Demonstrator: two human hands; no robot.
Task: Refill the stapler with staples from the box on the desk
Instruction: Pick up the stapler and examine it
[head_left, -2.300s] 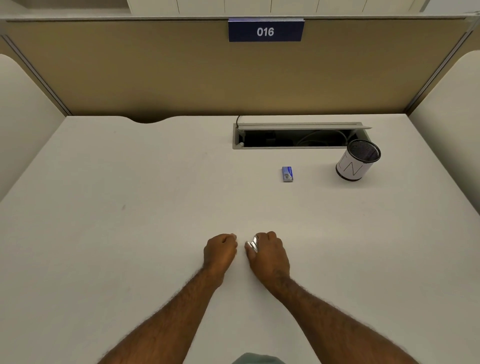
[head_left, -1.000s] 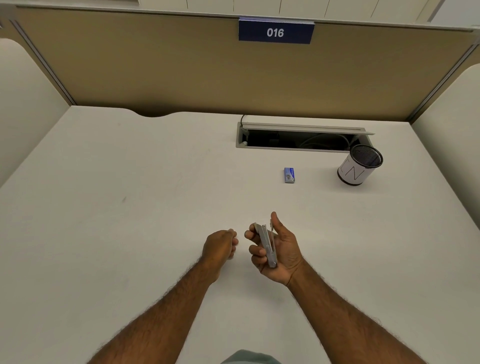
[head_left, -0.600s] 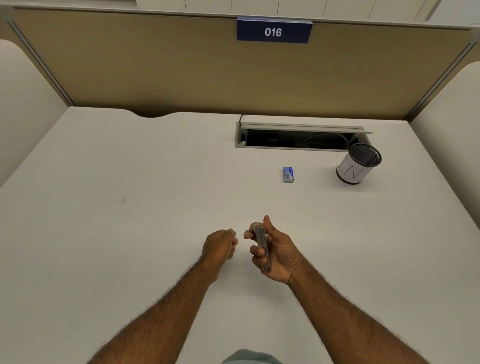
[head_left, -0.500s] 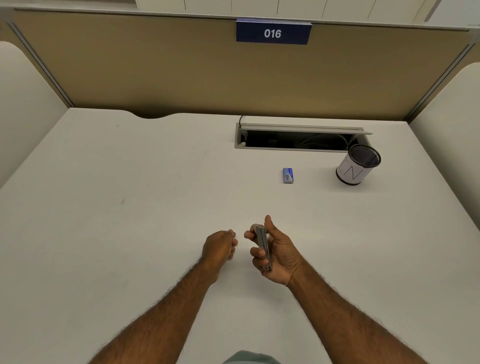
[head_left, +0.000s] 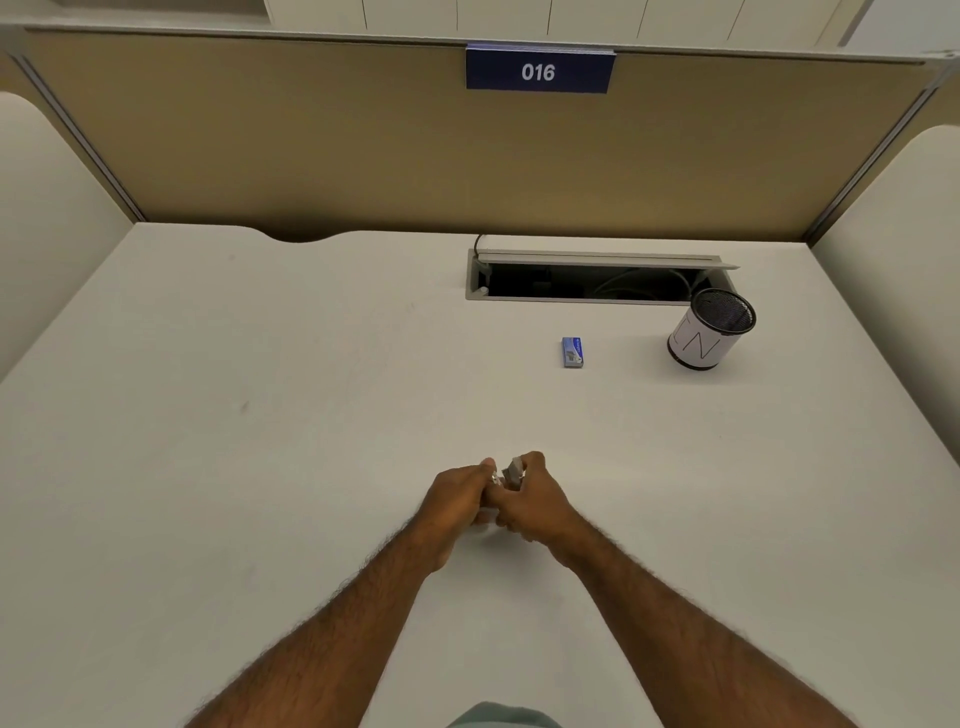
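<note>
Your left hand (head_left: 460, 491) has closed in beside your right hand (head_left: 530, 501), and both now grasp the small grey metal stapler (head_left: 511, 474) above the white desk (head_left: 260, 467); you're likely opening it, while the blue staple box (head_left: 572, 352) lies untouched, well beyond

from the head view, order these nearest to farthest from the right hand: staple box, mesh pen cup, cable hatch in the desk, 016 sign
1. Staple box: on the desk, ahead of the right hand and slightly right.
2. Mesh pen cup: farther right, by the hatch's right end.
3. Cable hatch: behind the box, at the desk's back edge; close to the cup in distance, hard to call.
4. 016 sign: atop the partition, farthest.
</note>
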